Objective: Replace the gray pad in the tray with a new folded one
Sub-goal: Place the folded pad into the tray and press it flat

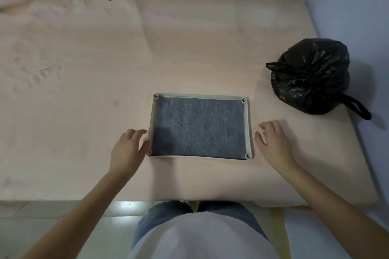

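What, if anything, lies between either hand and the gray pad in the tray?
Only the tray's low rim. The left hand is at its left wall, the right hand just off its right wall, both open and empty. The pad lies flat and uncovered.

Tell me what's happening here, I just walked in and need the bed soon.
A person stands at the bed with a shallow tray in front of them, a gray pad lying flat inside it. Their left hand is at the tray's left edge; the right hand hovers open beside its right edge. A tied black bag sits further right. No new pad is visible.
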Tool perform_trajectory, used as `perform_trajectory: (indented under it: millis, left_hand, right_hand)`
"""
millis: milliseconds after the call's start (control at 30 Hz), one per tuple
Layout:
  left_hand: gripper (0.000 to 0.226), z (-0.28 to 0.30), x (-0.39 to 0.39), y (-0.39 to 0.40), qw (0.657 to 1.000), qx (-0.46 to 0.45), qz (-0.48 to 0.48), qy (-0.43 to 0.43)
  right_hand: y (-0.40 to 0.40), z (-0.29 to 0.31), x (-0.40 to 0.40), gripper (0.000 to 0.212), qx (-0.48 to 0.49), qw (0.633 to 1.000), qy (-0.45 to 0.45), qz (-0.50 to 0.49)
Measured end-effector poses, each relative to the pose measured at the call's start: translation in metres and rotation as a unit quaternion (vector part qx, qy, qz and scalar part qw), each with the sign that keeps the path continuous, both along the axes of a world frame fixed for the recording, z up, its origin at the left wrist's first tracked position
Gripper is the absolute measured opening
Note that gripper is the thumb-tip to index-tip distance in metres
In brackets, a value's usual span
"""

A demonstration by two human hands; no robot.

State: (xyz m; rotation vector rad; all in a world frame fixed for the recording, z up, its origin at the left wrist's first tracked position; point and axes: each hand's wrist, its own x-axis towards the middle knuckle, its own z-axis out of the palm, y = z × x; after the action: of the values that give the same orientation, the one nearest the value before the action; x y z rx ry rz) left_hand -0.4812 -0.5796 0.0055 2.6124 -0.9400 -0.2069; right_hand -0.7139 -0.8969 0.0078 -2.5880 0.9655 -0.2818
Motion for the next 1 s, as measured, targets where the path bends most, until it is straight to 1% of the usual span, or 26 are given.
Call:
perform_trajectory:
  millis: [33, 67, 100, 167, 233, 333, 400, 433, 533, 700, 833, 933, 1000]
  left_hand:
    - [0.038, 0.003, 0.005, -0.006, 0.997, 0.045, 0.061, 0.025]
    - [0.043, 0.003, 0.009, -0.012, 0.990, 0.088, 0.092, 0.057]
    - [0.046, 0.003, 0.014, -0.018, 0.983, 0.108, 0.112, 0.098]
    - [0.045, 0.000, 0.022, -0.030, 0.970, 0.088, 0.149, 0.169]
    - [0.036, -0.005, 0.024, -0.040, 0.964, 0.064, 0.165, 0.199]
    - [0.024, -0.008, 0.022, -0.049, 0.968, 0.072, 0.162, 0.180]
    - [0.021, -0.009, 0.021, -0.049, 0.968, 0.069, 0.174, 0.167]
    - [0.021, -0.009, 0.022, -0.048, 0.967, 0.062, 0.183, 0.167]
    - [0.022, -0.010, 0.027, -0.040, 0.965, 0.052, 0.199, 0.159]
    - [0.022, -0.005, 0.046, -0.029, 0.966, 0.066, 0.212, 0.134]
    - [0.021, -0.005, 0.059, -0.023, 0.967, 0.069, 0.207, 0.133]
    - [0.024, -0.010, 0.062, -0.017, 0.973, 0.074, 0.184, 0.118]
    - [0.026, -0.011, 0.064, -0.014, 0.978, 0.085, 0.161, 0.099]
  right_hand:
    - [-0.001, -0.001, 0.008, 0.029, 0.048, 0.995, 0.025, -0.079]
    - [-0.001, -0.004, 0.017, 0.035, 0.096, 0.986, 0.055, -0.125]
    - [-0.002, -0.006, 0.024, 0.038, 0.129, 0.978, 0.077, -0.146]
    - [-0.001, -0.010, 0.034, 0.034, 0.155, 0.969, 0.095, -0.165]
    - [0.001, -0.011, 0.039, 0.025, 0.167, 0.967, 0.089, -0.172]
    - [0.006, -0.006, 0.045, 0.017, 0.191, 0.965, 0.071, -0.164]
    - [0.009, -0.005, 0.047, 0.020, 0.188, 0.966, 0.075, -0.159]
    - [0.010, -0.006, 0.048, 0.021, 0.180, 0.968, 0.078, -0.156]
    - [0.017, -0.008, 0.055, 0.010, 0.150, 0.973, 0.088, -0.151]
    - [0.035, -0.014, 0.076, 0.021, 0.123, 0.977, 0.095, -0.143]
    - [0.043, -0.017, 0.091, 0.016, 0.110, 0.978, 0.102, -0.146]
    - [0.050, -0.021, 0.090, 0.005, 0.103, 0.980, 0.102, -0.134]
    - [0.055, -0.026, 0.087, 0.028, 0.090, 0.983, 0.107, -0.118]
